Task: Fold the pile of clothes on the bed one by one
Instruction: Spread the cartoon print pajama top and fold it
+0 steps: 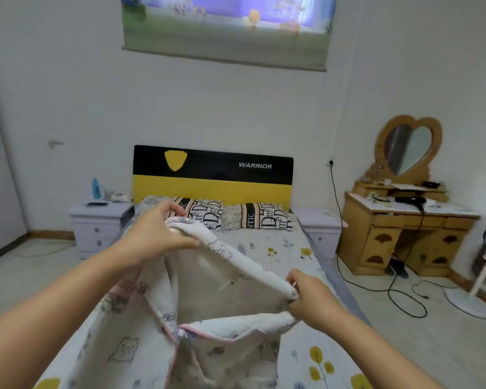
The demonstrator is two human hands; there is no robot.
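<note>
Printed garment (225, 256) stretched above bed (292, 248), left hand (155, 234) and right hand (309, 299) — each grip clenched round its rolled edge

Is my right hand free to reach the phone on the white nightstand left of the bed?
Probably not: the right hand and left hand both grip the white cartoon-print garment, and the dark phone lies far off beyond the left arm.

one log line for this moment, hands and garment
left hand: grips garment edge | right hand: pinches other end | garment: held up over bed, unfolded
</note>
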